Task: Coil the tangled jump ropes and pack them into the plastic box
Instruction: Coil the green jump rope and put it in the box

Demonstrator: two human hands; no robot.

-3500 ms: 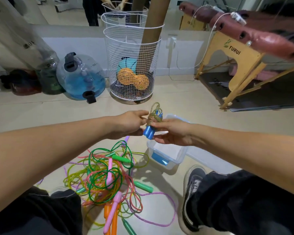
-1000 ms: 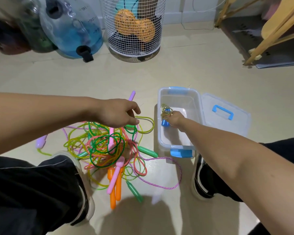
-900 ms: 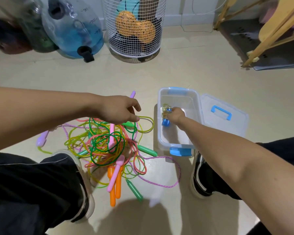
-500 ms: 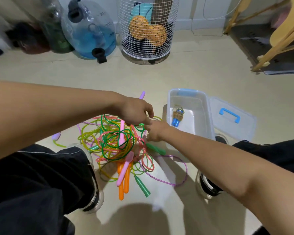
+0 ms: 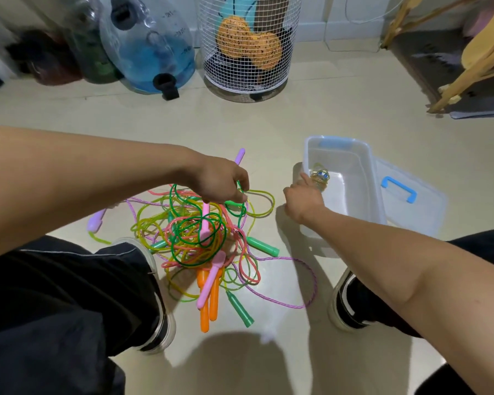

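Observation:
A tangle of jump ropes [image 5: 200, 235] in green, yellow, pink and purple lies on the floor between my feet, with orange, pink and green handles sticking out. My left hand [image 5: 223, 183] hovers over its far edge, fingers pinched on a green rope. My right hand [image 5: 301, 202] is just right of the tangle, against the near left wall of the clear plastic box [image 5: 340, 139]. Its fingers are curled, the index finger sticks out, and nothing shows in it. A small coiled rope with blue handles [image 5: 320, 178] lies inside the box.
The box's clear lid [image 5: 417, 212] with a blue handle lies to the right of the box. A white wire basket [image 5: 246, 44] and a blue water jug [image 5: 149, 49] stand by the wall. Wooden legs [image 5: 468, 67] rise at the far right. My shoes [image 5: 154, 295] flank the tangle.
My right hand set the coiled rope in the box, let go, reached to the tangle, and has now drawn back toward the box wall. My left hand stayed over the tangle.

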